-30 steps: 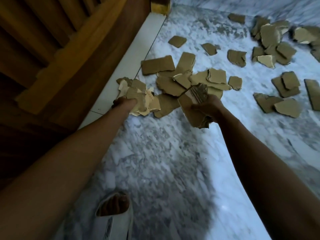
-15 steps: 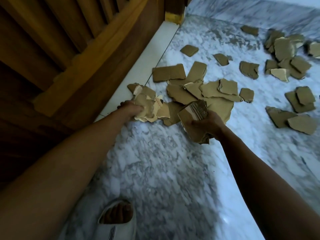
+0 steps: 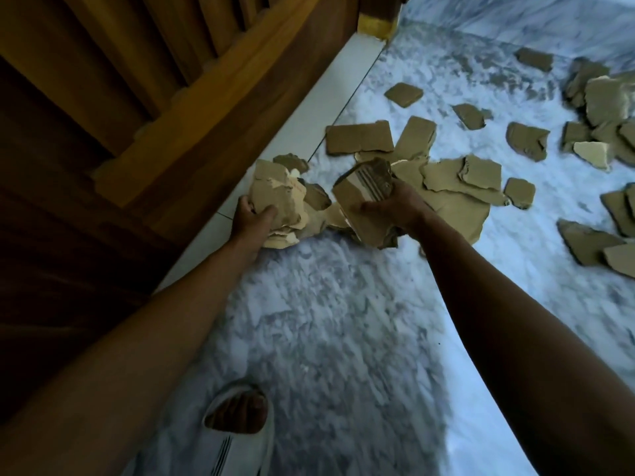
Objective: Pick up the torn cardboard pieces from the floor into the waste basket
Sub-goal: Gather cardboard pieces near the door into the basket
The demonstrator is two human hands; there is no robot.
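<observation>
The left hand (image 3: 254,218) has its grip closed around a thick bundle of torn cardboard (image 3: 278,197), thumb across the front face and fingers curled behind, the ragged pale edges of the pieces fanning out past the palm. The right hand (image 3: 395,207) grips a second stack of cardboard (image 3: 364,201), fingers wrapped over its far edge and thumb pressed along the near side; the top piece shows dark printed stripes and the stack tilts towards the left hand. The two bundles sit close together, with a few loose scraps between and beneath them, and the lower ends of both look to be at or just above the floor; whether they touch it cannot be told.

Just beyond the right hand lies a large overlapping heap of flat pieces (image 3: 457,187) on the white and grey marble floor (image 3: 326,321). Further out, single pieces (image 3: 403,94) are scattered towards the far wall, and a denser cluster (image 3: 604,108) sits at the upper right edge. More pieces (image 3: 587,242) lie apart on the right.

Along the left runs a white ledge (image 3: 309,132) below dark wooden panelling (image 3: 137,115). At the bottom, a foot in a white slipper (image 3: 237,427) stands on the floor. No waste basket shows in this view.
</observation>
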